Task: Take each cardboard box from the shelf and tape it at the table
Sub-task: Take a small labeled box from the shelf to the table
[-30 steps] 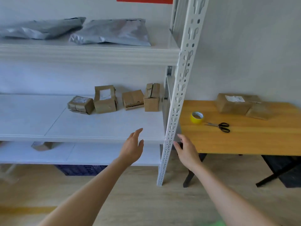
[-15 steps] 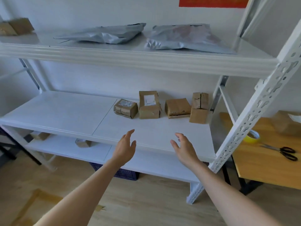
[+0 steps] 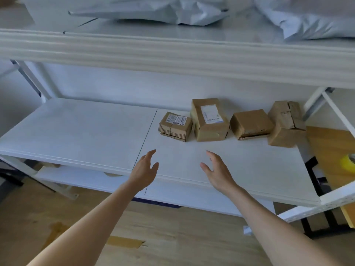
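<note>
- Four cardboard boxes (image 3: 230, 123) stand in a row towards the back right of the middle shelf (image 3: 76, 127), and none has been lifted yet.
- From left to right they are the small labelled box (image 3: 174, 126), the tall labelled box (image 3: 209, 120), the plain box (image 3: 250, 123) and the torn box (image 3: 286, 123) at the far end.
- The left hand (image 3: 145, 169) and the right hand (image 3: 217, 169) both hover over the shelf's front edge with palms turned inward. Their fingers (image 3: 212, 154) are spread and relaxed, gripping nothing.
- The boxes lie ahead of the hands, deeper in and a touch to the right. The two labelled boxes sit almost straight beyond the gap between the palms.
- The tall labelled box has its long axis running front to back, so I'd say two palms closing in would meet its long sides.
- The right hand is nearer that tall box, and the left hand is nearer the small one.
- The worktop (image 3: 330, 150), with a yellow tape roll (image 3: 348, 162) on it, peeks in at the right. That looks like where a lifted box would go.
</note>
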`<state>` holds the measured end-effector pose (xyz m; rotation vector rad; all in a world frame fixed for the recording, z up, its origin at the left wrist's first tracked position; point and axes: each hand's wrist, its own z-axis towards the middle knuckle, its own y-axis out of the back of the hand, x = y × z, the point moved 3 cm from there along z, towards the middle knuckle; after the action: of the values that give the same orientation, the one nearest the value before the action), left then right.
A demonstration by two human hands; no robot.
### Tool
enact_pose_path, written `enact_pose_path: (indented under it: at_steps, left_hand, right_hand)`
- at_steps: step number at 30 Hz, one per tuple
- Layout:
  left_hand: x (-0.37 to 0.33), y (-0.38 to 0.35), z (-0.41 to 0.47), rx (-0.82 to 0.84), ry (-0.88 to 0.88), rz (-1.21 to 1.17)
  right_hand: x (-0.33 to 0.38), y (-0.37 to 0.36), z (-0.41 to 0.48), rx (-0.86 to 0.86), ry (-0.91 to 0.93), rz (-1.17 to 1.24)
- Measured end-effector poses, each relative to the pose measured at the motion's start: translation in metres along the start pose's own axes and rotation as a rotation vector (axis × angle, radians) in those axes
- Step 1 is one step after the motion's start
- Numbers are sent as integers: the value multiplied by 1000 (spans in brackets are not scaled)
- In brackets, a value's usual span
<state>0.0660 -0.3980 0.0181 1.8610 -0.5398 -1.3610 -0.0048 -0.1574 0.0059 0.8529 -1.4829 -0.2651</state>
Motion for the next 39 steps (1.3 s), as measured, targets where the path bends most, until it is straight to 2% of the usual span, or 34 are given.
enact_pose_path:
  at_steps: [4,13,21,24,31,39]
  left_hand:
    - [12,-2,39,51,-46,30]
    - [11,-1,139,50,-105,-13]
    - [5,-14,203,136,26,-122]
    - [-2,-20,206,143,74,-161]
    - [-5,-21,186,47,140,-244]
    - [-14,0,110,20,52,-291]
  right_hand:
    - [13,-20,38,81,23,-29]
    - [21,-47,140,97,32,-64]
    - [21,-63,188,110,22,-2]
    - [22,-66,190,105,33,32]
    - [23,-66,168,64,62,108]
    - [40,-58,95,-30,45,156]
